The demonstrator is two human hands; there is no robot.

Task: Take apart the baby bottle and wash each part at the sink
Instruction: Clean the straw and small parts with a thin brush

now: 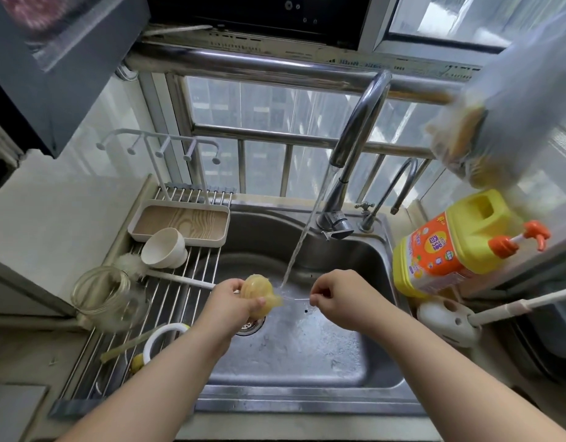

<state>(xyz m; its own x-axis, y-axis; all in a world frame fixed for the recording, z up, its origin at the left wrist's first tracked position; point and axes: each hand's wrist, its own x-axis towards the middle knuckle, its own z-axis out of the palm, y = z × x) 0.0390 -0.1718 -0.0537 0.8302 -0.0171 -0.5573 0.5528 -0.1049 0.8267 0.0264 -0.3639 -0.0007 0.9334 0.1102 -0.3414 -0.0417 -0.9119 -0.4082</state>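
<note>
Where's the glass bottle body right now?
In the head view, the glass bottle body lies on its side on the drying rack left of the sink, beside the white bowl.

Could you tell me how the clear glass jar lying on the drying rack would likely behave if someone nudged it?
The glass jar lies on its side across the rack's bars, so it may roll. It looks like glass, so probably breakable and fairly heavy for its size. It may be slippery if wet.

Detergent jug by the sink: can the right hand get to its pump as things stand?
Probably not yet: the right hand pinches a thin clear straw under the running water. The path to the detergent jug looks unobstructed, so once it lets go, likely yes.
</note>
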